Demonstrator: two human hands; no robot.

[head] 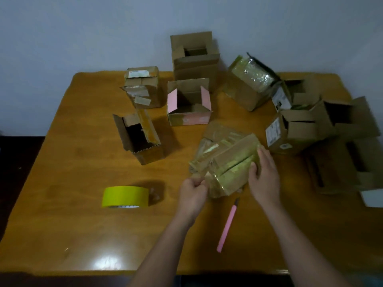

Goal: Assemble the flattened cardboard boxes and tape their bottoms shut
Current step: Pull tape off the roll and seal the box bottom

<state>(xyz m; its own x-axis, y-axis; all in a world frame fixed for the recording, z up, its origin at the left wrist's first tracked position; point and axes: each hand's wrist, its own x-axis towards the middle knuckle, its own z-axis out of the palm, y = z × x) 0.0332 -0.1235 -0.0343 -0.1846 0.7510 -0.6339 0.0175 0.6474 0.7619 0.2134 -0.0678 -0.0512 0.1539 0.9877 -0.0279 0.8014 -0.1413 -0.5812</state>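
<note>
A tape-covered cardboard box [228, 160] lies on its side in the middle of the wooden table [83, 224], its shiny taped flaps facing me. My left hand [193, 192] pinches the box's near left corner between thumb and curled fingers. My right hand [264, 176] lies against the box's right end, fingers fairly straight along the edge. A roll of yellow-green tape [125, 196] stands on edge to the left of my hands. A pink utility knife [228, 223] lies on the table between my forearms.
Several opened boxes ring the work spot: a dark-lined box [137, 137] at left, a pink-flapped box [189, 102] behind, a tall box [195, 59] at the back. More boxes [294, 131] crowd the right side. A grey wall stands behind.
</note>
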